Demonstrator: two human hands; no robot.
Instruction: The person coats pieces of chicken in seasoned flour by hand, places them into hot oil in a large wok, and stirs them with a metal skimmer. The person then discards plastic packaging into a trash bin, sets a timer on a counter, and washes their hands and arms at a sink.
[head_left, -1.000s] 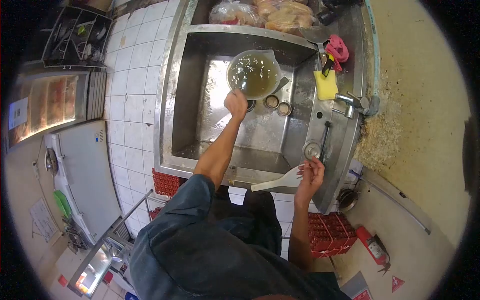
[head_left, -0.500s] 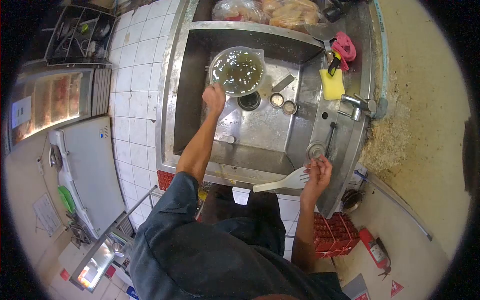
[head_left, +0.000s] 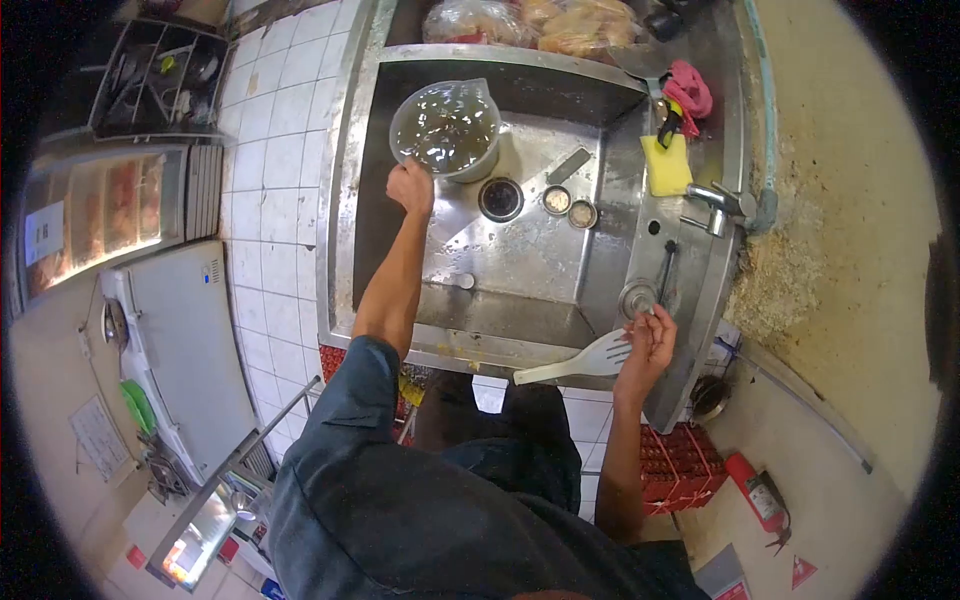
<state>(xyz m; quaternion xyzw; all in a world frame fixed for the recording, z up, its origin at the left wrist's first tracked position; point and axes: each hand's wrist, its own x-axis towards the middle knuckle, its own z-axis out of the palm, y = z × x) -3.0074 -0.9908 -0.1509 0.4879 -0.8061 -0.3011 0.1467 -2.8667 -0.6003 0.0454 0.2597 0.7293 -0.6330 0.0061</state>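
Note:
My left hand [head_left: 411,186] is closed round the handle side of a translucent plastic jug [head_left: 488,160] filled with dark, bubbly liquid. The jug is in the left part of the steel sink [head_left: 520,270], up and left of the drain hole [head_left: 501,199]. On the right ledge, the fingertips of my right hand [head_left: 647,348] pinch at the lower edge of a small round metal piece [head_left: 636,297], perhaps a strainer. Beside that hand, a white slotted turner [head_left: 575,364] lies across the sink's front rim, its slotted end partly behind my fingers.
Two small round cups [head_left: 570,207] and a flat metal piece [head_left: 568,165] lie in the sink. A yellow sponge [head_left: 667,166], pink cloth [head_left: 688,90] and tap [head_left: 718,205] are along the right ledge. Plastic bags of food [head_left: 580,25] fill the far basin.
The jug has moved left in the sink with my left hand, baring more of the drain hole. My right hand stays by the round metal piece.

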